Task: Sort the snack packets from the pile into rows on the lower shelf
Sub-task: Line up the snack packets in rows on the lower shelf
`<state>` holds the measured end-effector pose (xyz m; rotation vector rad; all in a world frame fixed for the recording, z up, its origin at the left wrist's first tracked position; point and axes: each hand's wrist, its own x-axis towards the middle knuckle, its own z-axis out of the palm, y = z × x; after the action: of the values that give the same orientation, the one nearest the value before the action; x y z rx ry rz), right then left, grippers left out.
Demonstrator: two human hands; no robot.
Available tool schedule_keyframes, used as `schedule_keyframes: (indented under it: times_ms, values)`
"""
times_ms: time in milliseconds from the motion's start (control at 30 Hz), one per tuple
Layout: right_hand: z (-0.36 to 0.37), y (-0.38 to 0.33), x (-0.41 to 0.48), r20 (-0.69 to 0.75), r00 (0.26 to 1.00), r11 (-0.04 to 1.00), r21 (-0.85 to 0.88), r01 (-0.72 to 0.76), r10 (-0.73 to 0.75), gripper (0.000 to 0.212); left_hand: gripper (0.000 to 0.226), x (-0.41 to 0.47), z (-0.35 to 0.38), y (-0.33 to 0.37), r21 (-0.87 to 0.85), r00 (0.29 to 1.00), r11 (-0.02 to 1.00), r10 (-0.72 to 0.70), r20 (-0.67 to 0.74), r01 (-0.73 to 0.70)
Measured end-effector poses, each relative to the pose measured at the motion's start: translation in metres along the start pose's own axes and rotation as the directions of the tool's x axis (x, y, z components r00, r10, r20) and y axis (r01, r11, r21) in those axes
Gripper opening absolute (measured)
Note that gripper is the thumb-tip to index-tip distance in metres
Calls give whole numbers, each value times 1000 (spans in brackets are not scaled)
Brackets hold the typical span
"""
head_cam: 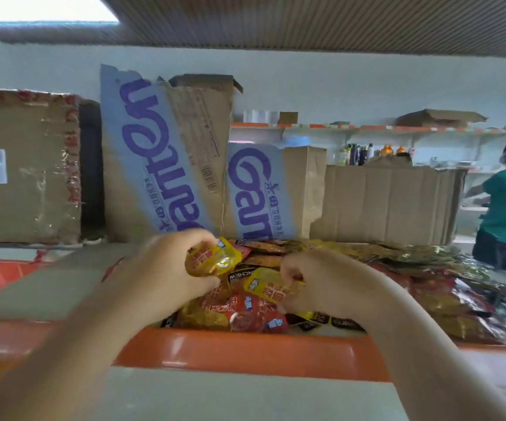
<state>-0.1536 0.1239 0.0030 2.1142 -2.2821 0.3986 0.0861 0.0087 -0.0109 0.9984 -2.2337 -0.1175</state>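
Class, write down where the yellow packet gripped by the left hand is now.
In the head view, left of centre, the yellow packet is held by the left hand just above the pile, beside the right hand, which holds a second packet.

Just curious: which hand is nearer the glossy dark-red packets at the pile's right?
Right. The right hand sits left of the glossy dark-red packets; the left hand is farther left.

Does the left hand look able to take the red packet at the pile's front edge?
Probably not yet: the left hand grips a yellow packet, though the red packet lies uncovered close below.
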Motion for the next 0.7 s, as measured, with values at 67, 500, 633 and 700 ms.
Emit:
schedule_keyframes:
  times_ms: [67,500,633,700]
  values:
    - [-3,3,-1,22,999,999,-31,30,-29,38,63,-5,11,8,31,1000,999,17,-20,-16]
    - [-2,-11,0,-575,805,924,210,321,-149,28,60,-38,-24,38,135,911,989,104,-399,-53]
    - [6,-31,3,-651,742,890,230,394,-160,26,60,-58,-42,33,144,871,989,104,-480,-38]
    - [8,-44,6,-677,720,872,251,420,-152,25,59,-68,-53,28,142,860,989,99,-500,-32]
